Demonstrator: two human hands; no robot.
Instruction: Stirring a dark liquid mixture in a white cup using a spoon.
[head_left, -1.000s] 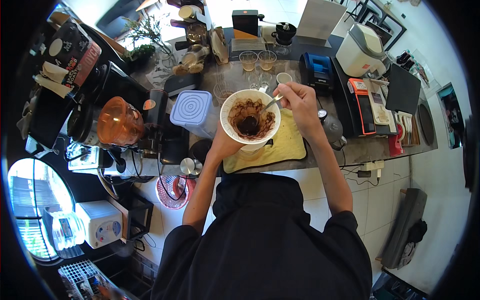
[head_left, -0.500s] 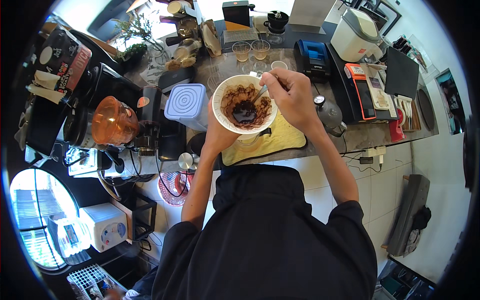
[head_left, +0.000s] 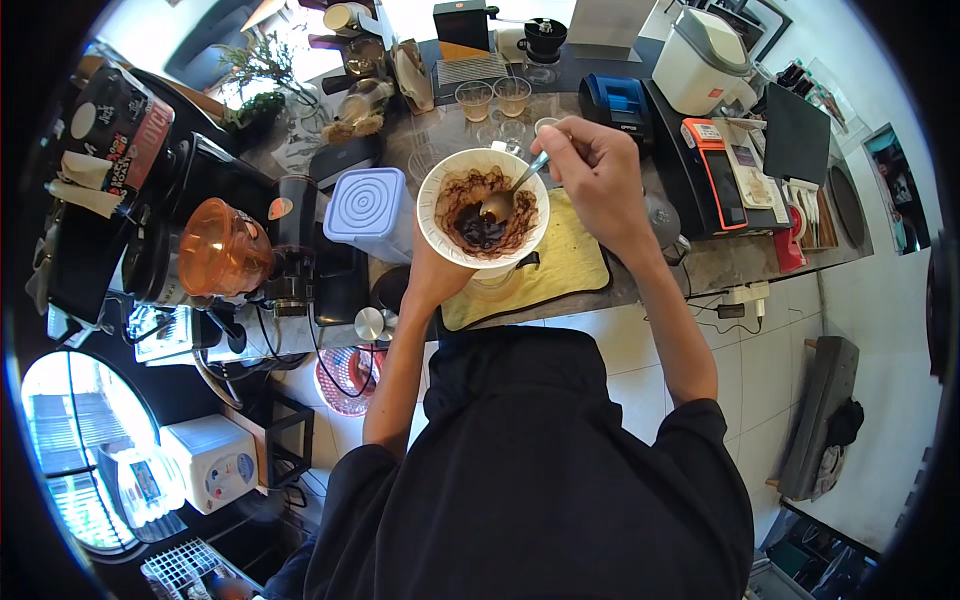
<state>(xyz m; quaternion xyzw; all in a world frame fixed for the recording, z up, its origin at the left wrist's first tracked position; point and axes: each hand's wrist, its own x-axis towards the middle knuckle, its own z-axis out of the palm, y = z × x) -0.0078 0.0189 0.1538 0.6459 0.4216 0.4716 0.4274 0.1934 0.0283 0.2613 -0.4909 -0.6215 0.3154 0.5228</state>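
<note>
My left hand (head_left: 436,280) is wrapped round the side of a white cup (head_left: 428,215) with a ribbed inner rim, held up above the counter. Dark brown liquid (head_left: 478,228) lies in its bottom, and brown residue coats the walls. In my right hand (head_left: 605,180), thumb and fingers pinch the handle of a metal spoon (head_left: 530,170). The spoon's bowl is inside the cup, over the liquid. Below the cup, a yellow cloth (head_left: 578,265) with a dark edge lies on the counter; a clear vessel on it is partly hidden by the cup.
A lidded lavender-white container (head_left: 366,205) stands left of the cup, beside a grinder with an orange hopper (head_left: 225,245). Two clear cups (head_left: 513,95) stand behind. To the right are a dark kettle-like pitcher (head_left: 662,215), a blue-topped printer (head_left: 615,105) and an orange handheld terminal (head_left: 720,175).
My right hand has risen slightly and tilted the spoon, so its bowl now shows above the liquid. The cup has shifted a little left in the picture.
</note>
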